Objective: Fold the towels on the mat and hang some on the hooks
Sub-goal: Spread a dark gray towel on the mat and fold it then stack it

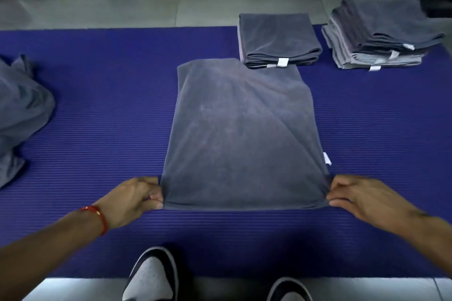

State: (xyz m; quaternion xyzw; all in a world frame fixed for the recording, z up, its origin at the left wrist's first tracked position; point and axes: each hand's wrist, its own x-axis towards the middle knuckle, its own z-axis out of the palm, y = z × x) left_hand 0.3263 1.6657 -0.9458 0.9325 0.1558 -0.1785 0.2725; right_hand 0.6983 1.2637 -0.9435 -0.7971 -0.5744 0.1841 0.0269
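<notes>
— Blue ribbed mat point(97, 95) on grey tile, grey towel point(242, 134) flat in the middle, folded stacks point(281, 39) beyond.

— Left hand point(133, 200) and right hand point(359, 199) each pinch a near corner, set wide apart.

— Best play, I'd say: keep the edge taut, carry both corners level to the far edge, match corners before pressing flat.
</notes>
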